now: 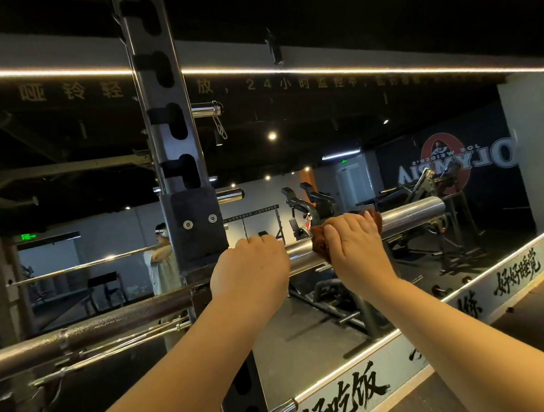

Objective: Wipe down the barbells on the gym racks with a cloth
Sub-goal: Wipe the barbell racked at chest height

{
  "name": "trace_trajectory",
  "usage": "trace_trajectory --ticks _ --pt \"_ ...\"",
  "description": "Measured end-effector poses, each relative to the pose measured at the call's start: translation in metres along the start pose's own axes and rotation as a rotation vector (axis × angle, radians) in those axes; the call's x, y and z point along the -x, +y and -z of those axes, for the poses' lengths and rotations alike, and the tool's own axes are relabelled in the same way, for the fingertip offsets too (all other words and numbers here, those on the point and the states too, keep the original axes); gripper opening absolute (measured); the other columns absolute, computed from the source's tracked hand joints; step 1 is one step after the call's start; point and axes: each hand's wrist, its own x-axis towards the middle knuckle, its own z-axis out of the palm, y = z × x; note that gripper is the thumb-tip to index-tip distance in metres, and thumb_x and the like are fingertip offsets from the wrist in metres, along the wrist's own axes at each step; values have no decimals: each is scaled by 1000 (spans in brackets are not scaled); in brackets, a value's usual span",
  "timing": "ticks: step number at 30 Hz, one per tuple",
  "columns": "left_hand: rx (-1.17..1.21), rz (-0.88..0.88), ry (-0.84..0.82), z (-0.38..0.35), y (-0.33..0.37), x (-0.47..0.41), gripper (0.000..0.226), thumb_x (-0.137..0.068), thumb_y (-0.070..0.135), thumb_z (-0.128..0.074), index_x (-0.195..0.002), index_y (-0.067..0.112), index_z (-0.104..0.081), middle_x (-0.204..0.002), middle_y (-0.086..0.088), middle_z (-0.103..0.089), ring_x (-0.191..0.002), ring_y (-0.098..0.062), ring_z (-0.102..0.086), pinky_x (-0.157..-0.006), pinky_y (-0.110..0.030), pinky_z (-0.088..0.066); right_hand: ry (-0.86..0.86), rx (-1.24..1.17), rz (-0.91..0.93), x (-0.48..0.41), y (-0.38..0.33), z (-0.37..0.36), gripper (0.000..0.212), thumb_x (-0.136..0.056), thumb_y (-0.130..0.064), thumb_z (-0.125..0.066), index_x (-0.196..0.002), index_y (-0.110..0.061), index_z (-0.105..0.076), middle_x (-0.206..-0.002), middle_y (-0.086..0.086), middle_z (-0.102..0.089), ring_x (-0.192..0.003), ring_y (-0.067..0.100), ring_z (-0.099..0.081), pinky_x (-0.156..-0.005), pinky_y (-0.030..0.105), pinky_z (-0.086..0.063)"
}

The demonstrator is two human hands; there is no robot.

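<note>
Leftward, the barbell (84, 326) rests on the black rack upright (196, 233), then the left hand (251, 274) curls its fingers over the chrome sleeve beside that upright, and the right hand (354, 241) grips a brown cloth (319, 243) wrapped round the sleeve, before a mirror (425, 135).
</note>
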Motion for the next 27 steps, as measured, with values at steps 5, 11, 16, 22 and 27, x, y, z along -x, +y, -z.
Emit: trace_trajectory --ticks 5,11,16,22,27 --pt "0 -7 4 -1 0 -1 33 -103 22 -52 -133 9 -48 -119 -10 -60 -103 -24 -63 -83 -34 -51 14 -90 3 9 1 -2 47 -103 -49 -19 -125 -27 -54 -124 -9 -57 -132 17 -44 -125 41 -11" --pt "-22 -8 -11 2 0 0 33 -103 21 -52 -134 8 -48 -122 -11 -60 -107 -24 -64 -87 -34 -52 15 27 -56 -8 11 1 51 -99 -49 -11 -109 -24 -56 -103 -11 -54 -116 22 -54 -123 44 -15" --pt "-31 -10 -18 1 1 -2 32 -102 21 -54 -131 9 -50 -117 -10 -60 -100 -23 -62 -81 -33 -50 71 -92 -87 12 -12 -13 51 -102 -48 -16 -127 -28 -56 -133 -7 -56 -141 20 -36 -126 46 -4" --pt "-71 -17 -11 4 2 0 34 -102 21 -54 -133 7 -47 -116 -11 -60 -98 -23 -61 -77 -32 -47 -59 -12 81 11 25 0 55 -104 -57 -11 -142 -32 -42 -144 -9 -48 -145 14 -31 -127 38 -1" --pt "-58 -26 -5 3 2 -1 36 -102 19 -55 -135 9 -46 -120 -10 -59 -102 -23 -62 -82 -33 -50 -33 40 -6 6 30 0 59 -99 -54 -12 -140 -26 -44 -143 -2 -48 -147 23 -30 -127 46 -2"
